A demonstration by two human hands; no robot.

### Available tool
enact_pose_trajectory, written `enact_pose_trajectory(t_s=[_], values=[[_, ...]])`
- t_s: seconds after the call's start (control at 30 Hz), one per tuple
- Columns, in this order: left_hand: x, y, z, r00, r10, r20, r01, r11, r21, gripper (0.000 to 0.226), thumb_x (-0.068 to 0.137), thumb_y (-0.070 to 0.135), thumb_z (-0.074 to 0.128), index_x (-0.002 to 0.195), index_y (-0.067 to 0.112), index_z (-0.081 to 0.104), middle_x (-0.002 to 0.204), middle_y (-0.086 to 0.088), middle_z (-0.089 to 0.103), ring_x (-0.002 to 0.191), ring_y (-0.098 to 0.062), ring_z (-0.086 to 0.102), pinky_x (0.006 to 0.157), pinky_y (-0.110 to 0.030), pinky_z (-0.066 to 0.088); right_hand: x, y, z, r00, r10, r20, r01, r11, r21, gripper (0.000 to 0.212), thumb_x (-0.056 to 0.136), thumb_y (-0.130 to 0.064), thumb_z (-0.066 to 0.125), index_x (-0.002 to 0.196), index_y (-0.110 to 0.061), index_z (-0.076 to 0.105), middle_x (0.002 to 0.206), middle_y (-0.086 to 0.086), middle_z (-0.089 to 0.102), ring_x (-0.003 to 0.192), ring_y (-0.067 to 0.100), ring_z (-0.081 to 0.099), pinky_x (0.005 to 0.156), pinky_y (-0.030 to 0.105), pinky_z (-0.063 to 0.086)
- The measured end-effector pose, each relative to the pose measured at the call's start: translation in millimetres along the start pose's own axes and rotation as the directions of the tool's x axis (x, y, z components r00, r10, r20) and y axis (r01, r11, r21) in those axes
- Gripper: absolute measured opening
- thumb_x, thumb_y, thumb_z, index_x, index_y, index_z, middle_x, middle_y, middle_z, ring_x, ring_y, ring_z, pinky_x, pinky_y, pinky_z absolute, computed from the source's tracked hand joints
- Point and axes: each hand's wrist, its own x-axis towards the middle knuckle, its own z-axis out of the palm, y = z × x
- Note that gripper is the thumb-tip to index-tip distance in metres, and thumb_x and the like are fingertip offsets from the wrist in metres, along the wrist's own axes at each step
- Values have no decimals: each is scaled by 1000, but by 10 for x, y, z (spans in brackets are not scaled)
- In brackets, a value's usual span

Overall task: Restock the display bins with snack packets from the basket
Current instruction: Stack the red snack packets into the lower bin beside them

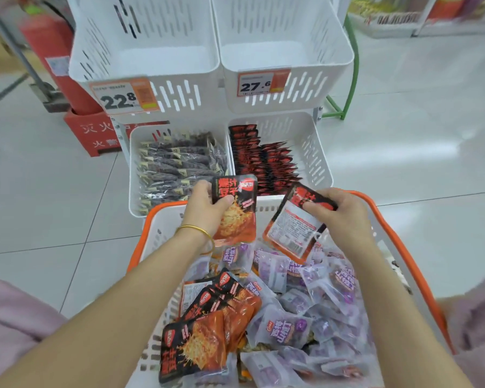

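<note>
Red-and-black foil packet (235,204) gripped in left hand (205,212), back-showing twin (291,233) pinched by right hand (347,217); turn it, file both in white slotted bin (315,148).

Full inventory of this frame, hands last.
upper bins: two, white, top tier
price tags: two, orange, upper bin fronts
lower bins: two, white, bottom tier
dark packets: many, brownish, left lower bin
stocked packets: many, red-black, right lower bin
basket: one, white, orange rim, foreground
purple packets: many, purple, basket
loose packets: several, orange-black, basket's left
fire extinguisher: one, red, far left
left hand: grips front-up packet
right hand: grips back-up packet
</note>
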Motion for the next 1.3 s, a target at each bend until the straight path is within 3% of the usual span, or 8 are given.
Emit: enact_pose_trajectory(t_s=[0.1,0.23,0.37,0.6,0.73,0.93,1.13,1.3], values=[[-51,50,117,994,14,109,-9,999,-48,13,93,18,57,102,12,49,98,-14,63,88,-29,63,81,-45,52,28,-130,51,986,-61,158,50,996,71,19,79,-7,72,72,-22,63,68,-2,61,57,6,53,52,17,42],[-69,82,279,971,-65,230,92,990,-110,29,95,45,45,106,18,48,87,-6,62,74,-21,60,76,-45,51,131,-121,280,985,-145,96,152,986,-74,26,74,-13,77,71,-26,54,82,-1,56,74,13,53,65,24,40],[-60,98,324,937,-27,349,57,995,-76,43,80,45,66,111,25,42,105,-5,62,93,-19,63,84,-38,52,227,-66,227,992,-126,15,127,988,-83,28,74,-16,78,67,-28,53,82,1,56,78,20,55,70,32,43],[45,80,309,998,63,23,-64,996,64,20,96,12,47,115,11,43,91,1,51,83,-18,48,68,-29,35,180,18,87,994,62,-87,-56,996,73,25,84,-3,60,88,-27,59,76,14,66,50,21,57,40,25,44],[11,83,295,992,125,18,-127,983,133,28,96,11,45,124,10,42,94,4,51,82,-14,47,64,-24,29,101,-65,97,993,116,7,-116,984,133,25,84,2,60,71,-19,65,79,11,71,61,16,65,51,23,51],[-40,139,201,983,161,85,-174,970,169,22,96,14,47,118,15,44,87,15,48,77,-5,48,61,-23,35,-33,-258,53,974,106,200,-167,933,319,29,79,3,45,86,-9,70,87,10,70,73,17,66,64,24,57],[-31,141,83,981,155,116,-171,974,148,13,96,17,50,109,14,51,90,3,55,77,-12,50,60,-23,35,-76,-309,-34,813,-7,582,-241,906,347,47,64,2,51,108,-11,62,103,11,70,95,21,68,83,37,57],[-44,205,59,974,182,133,-201,970,140,6,96,15,49,101,15,51,85,4,54,74,-8,50,61,-24,37,-95,-291,63,926,-63,373,-5,984,177,24,82,2,66,91,-20,67,83,1,73,75,11,67,69,28,55]])
